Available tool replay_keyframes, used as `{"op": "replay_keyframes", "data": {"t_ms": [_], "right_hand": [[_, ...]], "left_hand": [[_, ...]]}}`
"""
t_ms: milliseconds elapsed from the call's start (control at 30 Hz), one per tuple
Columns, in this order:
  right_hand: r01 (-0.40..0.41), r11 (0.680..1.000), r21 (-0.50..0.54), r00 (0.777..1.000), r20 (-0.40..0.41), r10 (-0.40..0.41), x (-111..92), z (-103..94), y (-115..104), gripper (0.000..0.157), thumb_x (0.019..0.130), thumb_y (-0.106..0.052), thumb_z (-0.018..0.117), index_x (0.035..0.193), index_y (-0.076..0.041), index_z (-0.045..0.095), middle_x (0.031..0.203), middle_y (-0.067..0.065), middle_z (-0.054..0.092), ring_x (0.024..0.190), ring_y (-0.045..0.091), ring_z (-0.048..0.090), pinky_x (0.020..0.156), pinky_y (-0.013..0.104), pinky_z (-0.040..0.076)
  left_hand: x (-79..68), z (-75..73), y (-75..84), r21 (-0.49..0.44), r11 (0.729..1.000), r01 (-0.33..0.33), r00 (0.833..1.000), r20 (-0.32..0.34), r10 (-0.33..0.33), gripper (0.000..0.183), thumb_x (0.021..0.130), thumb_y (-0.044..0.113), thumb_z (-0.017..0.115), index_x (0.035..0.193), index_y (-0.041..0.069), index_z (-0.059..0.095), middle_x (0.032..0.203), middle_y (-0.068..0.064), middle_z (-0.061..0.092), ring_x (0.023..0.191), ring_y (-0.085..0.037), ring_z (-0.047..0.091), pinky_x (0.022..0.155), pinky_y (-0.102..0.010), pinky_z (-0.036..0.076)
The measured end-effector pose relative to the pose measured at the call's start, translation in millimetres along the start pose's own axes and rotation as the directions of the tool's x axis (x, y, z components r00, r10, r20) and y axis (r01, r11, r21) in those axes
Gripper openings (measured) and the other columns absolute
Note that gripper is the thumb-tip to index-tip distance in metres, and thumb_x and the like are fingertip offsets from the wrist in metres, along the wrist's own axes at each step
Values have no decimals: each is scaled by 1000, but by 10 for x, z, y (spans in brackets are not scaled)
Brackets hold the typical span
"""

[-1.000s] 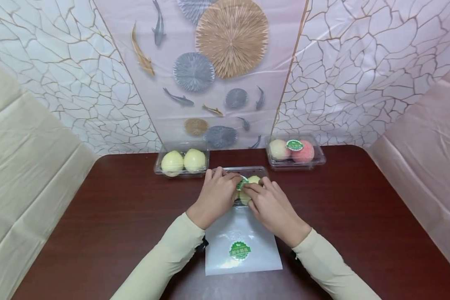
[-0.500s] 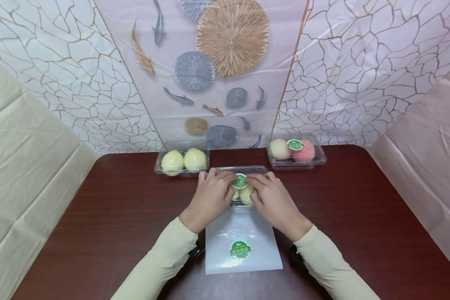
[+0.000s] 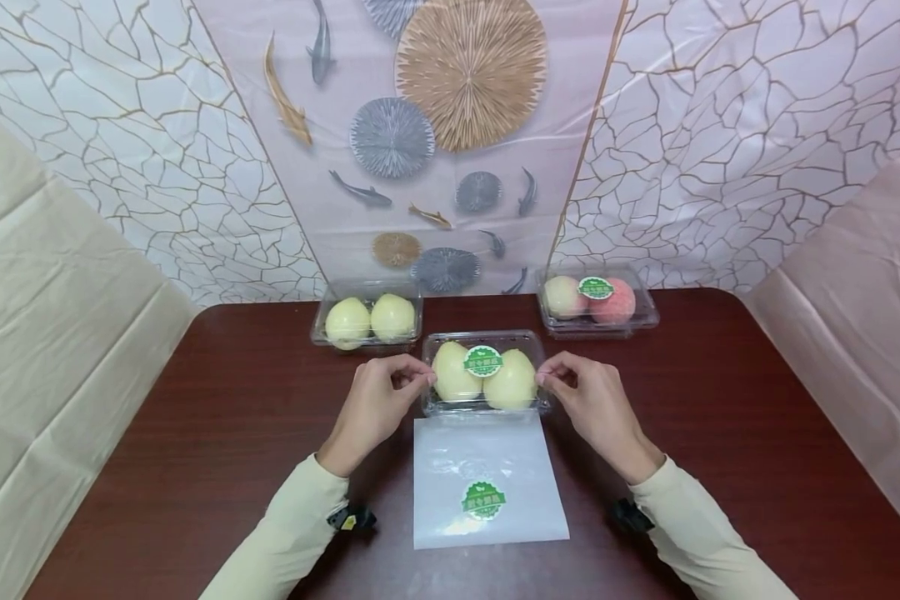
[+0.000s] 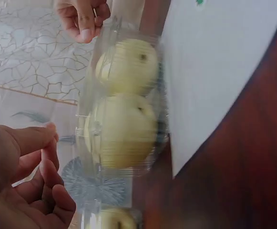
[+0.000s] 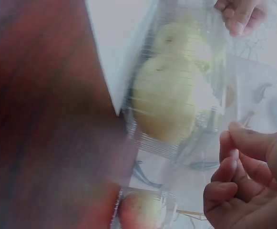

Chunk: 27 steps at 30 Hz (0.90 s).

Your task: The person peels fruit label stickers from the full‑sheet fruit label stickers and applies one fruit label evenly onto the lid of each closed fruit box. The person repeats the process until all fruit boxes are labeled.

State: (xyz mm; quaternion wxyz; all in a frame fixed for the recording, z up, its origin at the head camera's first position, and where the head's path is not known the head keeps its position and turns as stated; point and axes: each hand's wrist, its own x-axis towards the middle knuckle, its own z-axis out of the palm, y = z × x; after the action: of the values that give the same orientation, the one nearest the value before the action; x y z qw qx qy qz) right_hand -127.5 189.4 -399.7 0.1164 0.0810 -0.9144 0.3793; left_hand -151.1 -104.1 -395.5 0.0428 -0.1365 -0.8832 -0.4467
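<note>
A clear plastic fruit box (image 3: 487,406) sits at mid table with two pale yellow, pear-like fruits inside. A round green-and-white sticker (image 3: 483,362) lies flat on its lid. My left hand (image 3: 371,408) is at the box's left end, thumb and forefinger tips together, other fingers loosely bent. Opposite, my right hand (image 3: 596,408) is posed the same way at the right end. In the wrist views, the left hand (image 4: 28,176) and right hand (image 5: 248,176) hold nothing and show a gap from the box. In front lies a white backing sheet (image 3: 450,458) bearing another green sticker (image 3: 483,500).
Behind to the left stands a clear box (image 3: 369,323) of two yellow fruits, without a visible sticker. At the back right, a stickered box (image 3: 596,325) holds one pale and one pink fruit. A patterned cloth (image 3: 465,192) rises behind the dark red-brown table (image 3: 217,467).
Both hands have moved from the sticker out to the two ends of the box, the left leftward and the right rightward. The sticker on the lid and the fruits are now uncovered.
</note>
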Motion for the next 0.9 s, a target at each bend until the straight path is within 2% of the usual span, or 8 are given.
{"op": "replay_keyframes", "data": {"t_ms": [133, 200, 300, 400, 500, 700, 767, 900], "right_hand": [[-72, 997, -31, 997, 30, 73, -36, 1, 19, 14, 102, -17, 73, 95, -5, 73, 71, 2, 60, 55, 11, 41, 52, 26, 36], [-103, 994, -38, 994, 44, 105, -53, -8, 32, 19, 103, -22, 72, 97, -5, 72, 72, 3, 58, 58, 12, 45, 55, 26, 38], [-161, 987, -23, 983, 89, 162, -67, -34, 53, 24, 103, -27, 71, 105, -3, 72, 81, 4, 65, 67, 15, 51, 60, 28, 43], [-235, 972, -7, 958, 169, 233, -70, -52, 78, 33, 104, -33, 69, 110, 0, 72, 86, 6, 69, 72, 16, 58, 64, 30, 46], [-301, 953, 22, 926, 244, 287, -66, -47, 92, 38, 106, -35, 66, 113, 2, 72, 87, 6, 73, 75, 16, 62, 66, 31, 48], [-442, 876, 191, 869, 334, 366, -37, -24, 83, 35, 106, -27, 67, 114, 7, 70, 82, 8, 68, 69, 17, 57, 58, 27, 47], [-475, 851, 225, 853, 354, 382, -32, -23, 80, 35, 106, -27, 67, 114, 8, 68, 80, 8, 65, 65, 16, 54, 57, 26, 46], [-506, 819, 269, 838, 376, 395, -32, -23, 80, 38, 108, -27, 64, 118, 10, 65, 79, 5, 62, 63, 14, 53, 58, 27, 47]], "left_hand": [[-47, -15, -57, -92, 993, 69, 998, -2, -69, 9, 99, 17, 75, 97, 11, 81, 81, 0, 75, 65, -11, 60, 60, -25, 45], [-65, -25, -77, -138, 984, 114, 993, -10, -117, 11, 98, 18, 76, 101, 8, 80, 84, -3, 77, 71, -12, 65, 64, -25, 49], [-93, -35, -88, -157, 970, 188, 981, -18, -193, 18, 96, 20, 77, 107, 5, 79, 89, -6, 78, 79, -16, 72, 69, -27, 53], [-120, -20, -100, -155, 951, 266, 964, 17, -266, 27, 96, 25, 78, 113, 4, 79, 92, -6, 79, 84, -21, 74, 69, -29, 54], [-152, 3, -98, -153, 939, 309, 951, 69, -302, 32, 96, 29, 77, 116, 3, 78, 92, -4, 79, 83, -21, 74, 68, -30, 54], [-162, 51, -92, -160, 931, 328, 944, 94, -317, 29, 96, 28, 78, 112, 4, 80, 88, -2, 79, 80, -16, 71, 69, -30, 52], [-152, 63, -98, -183, 919, 350, 936, 103, -336, 27, 96, 27, 78, 110, 4, 79, 88, -3, 78, 81, -17, 71, 70, -31, 53], [-127, 93, -117, -250, 882, 400, 916, 133, -378, 27, 96, 26, 79, 110, 3, 78, 91, -6, 77, 82, -20, 69, 71, -35, 55]]}}
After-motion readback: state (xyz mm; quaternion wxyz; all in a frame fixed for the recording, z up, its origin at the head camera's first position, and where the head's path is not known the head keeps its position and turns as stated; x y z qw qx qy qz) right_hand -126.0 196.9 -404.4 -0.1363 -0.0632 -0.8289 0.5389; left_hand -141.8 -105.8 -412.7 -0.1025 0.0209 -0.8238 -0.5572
